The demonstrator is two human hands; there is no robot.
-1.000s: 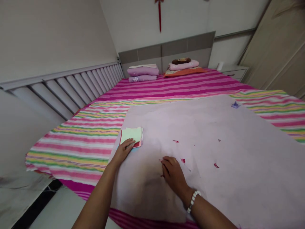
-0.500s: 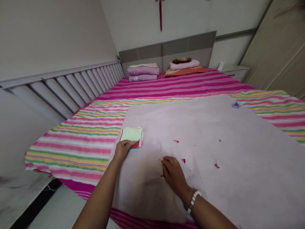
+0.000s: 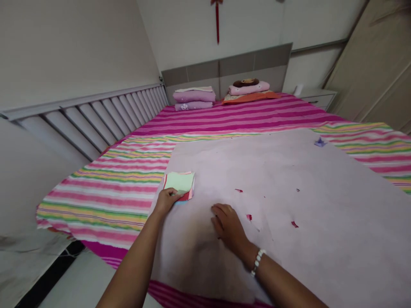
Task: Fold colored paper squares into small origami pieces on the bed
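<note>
A small stack of coloured paper squares (image 3: 180,184), pale green on top with red and pink below, lies on a pale pink sheet (image 3: 289,188) spread over the bed. My left hand (image 3: 166,201) pinches the near edge of the stack with curled fingers. My right hand (image 3: 227,224), with a white bead bracelet on the wrist, rests palm down on the sheet to the right of the stack, fingers bent; whether it holds anything is hidden. Small red paper scraps (image 3: 248,217) lie just right of it.
A small purple folded paper piece (image 3: 320,142) sits far right on the sheet. Striped bedding (image 3: 112,188) covers the bed. Folded blankets (image 3: 193,99) and pillows (image 3: 248,90) lie at the headboard. A slatted rail (image 3: 96,124) runs along the left; a nightstand (image 3: 316,98) stands at back right.
My right hand has slid a little left toward the paper stack. My left hand's fingers have curled from lying on the stack to pinching its near edge.
</note>
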